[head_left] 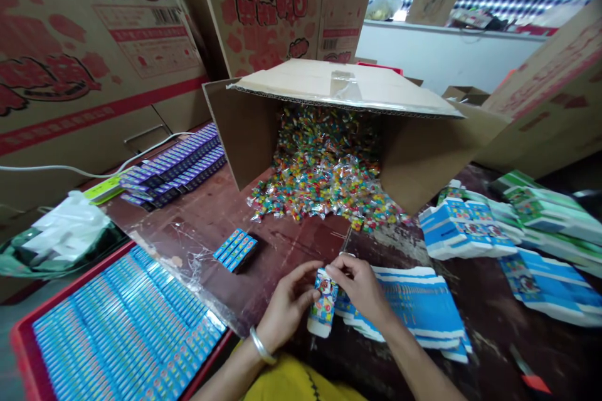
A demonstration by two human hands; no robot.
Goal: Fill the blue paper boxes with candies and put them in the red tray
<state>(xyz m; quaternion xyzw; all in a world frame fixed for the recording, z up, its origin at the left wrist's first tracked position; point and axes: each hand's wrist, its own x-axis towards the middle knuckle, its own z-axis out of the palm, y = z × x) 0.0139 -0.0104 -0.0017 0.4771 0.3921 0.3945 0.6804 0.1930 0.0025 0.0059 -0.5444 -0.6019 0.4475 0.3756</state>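
A small blue printed carton is between my two hands, its white flap pointing toward me. My left hand grips its left side with thumb and fingers. At the carton's upper end, the fingers of my right hand pinch the edge. Beneath and beside my right hand lies a fanned stack of flat blue cartons. To the left, several filled blue boxes sit together in a small block. Beyond my hands, colourful wrapped candies spill out of a large cardboard box lying on its side.
A red tray at lower left holds rows of blue boxes. Purple boxes are stacked behind it, near a white bag. More flat cartons lie at right. A red-handled cutter lies at the lower right. Large printed cartons stand behind.
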